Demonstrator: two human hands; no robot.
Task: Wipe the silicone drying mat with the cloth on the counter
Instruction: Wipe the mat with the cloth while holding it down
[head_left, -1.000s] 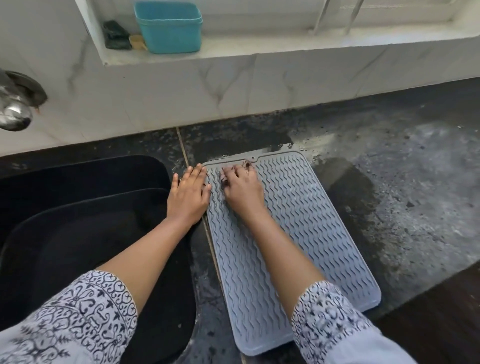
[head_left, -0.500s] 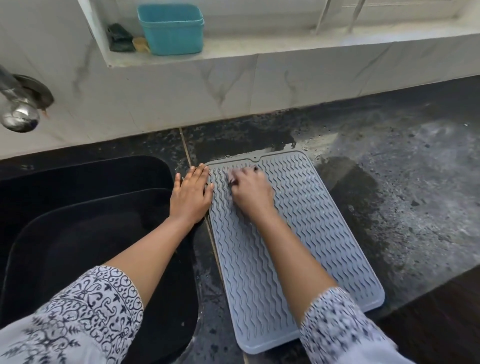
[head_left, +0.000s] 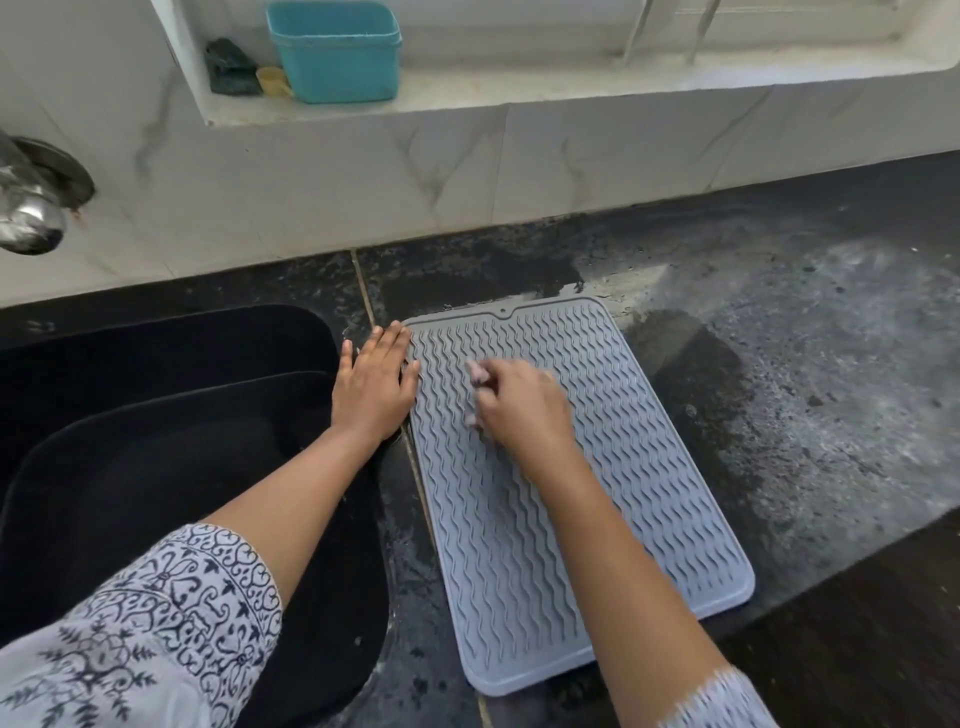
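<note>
**Wipe stroke shifts off the far-left corner**

Right hand (head_left: 519, 410) is on the grey silicone drying mat (head_left: 649, 467), a bit nearer the person and more toward the middle than half a second ago, when it was at the far-left corner. It is motion-blurred, so judged mid-stroke. Its fingers are curled round a small pinkish wad, taken to be the cloth (head_left: 475, 375), mostly hidden under the palm. Left hand (head_left: 374, 384) has not moved: it lies flat, fingers straight and released, pressing at the mat's left edge. The mat lies where it was, flat on the dark tabletop (head_left: 805, 405) just right of the black sink (head_left: 156, 415), far end near the wall.

For the task: wiping is under way. By my read only the far-left patch is covered, and most of the ribbed surface is left.

Counts: one mat, one cloth, two hands, one sink, one tap (head_left: 31, 218). One teal tub (head_left: 337, 52) on the window sill (head_left: 571, 98), with two small items beside it: a dark scrubber (head_left: 228, 67) and a yellowish thing (head_left: 275, 80) too small to name.
</note>
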